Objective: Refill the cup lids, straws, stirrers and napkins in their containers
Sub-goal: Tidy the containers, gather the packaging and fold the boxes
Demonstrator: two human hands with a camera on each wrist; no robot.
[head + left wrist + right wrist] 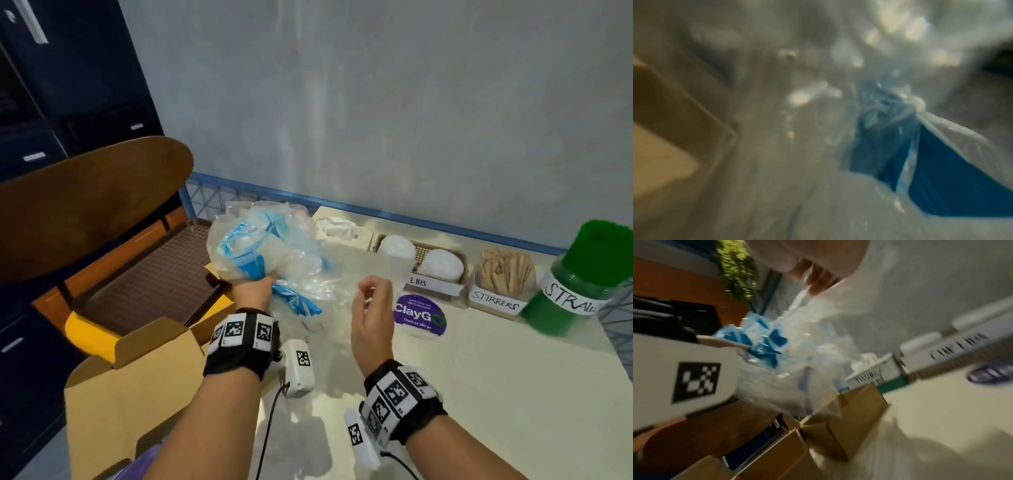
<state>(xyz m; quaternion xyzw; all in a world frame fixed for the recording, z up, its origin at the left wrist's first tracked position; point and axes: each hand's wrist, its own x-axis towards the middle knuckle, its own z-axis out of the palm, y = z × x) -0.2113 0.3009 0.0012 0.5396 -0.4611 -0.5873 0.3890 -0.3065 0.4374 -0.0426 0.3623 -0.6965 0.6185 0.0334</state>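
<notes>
My left hand [260, 284] grips a crumpled clear plastic bag with blue print [265, 248] from below and holds it over the table's left end. The bag fills the blurred left wrist view [890, 116]. My right hand [364, 295] is to the right of it, its fingers [818, 280] curled and pinching a loose clear edge of the same bag [797, 353]. What is inside the bag is pale and unclear. Behind stand the napkin box [339, 229], the tray labelled LIDS [431, 284], the STIRRERS box [496, 303] and the green STRAWS container [582, 274].
An open cardboard box [147, 377] sits at the table's left front edge, with a brown chair [85, 205] beyond it. A purple ClayGo sticker [419, 313] lies on the cream table [496, 377]. A wall closes off the back.
</notes>
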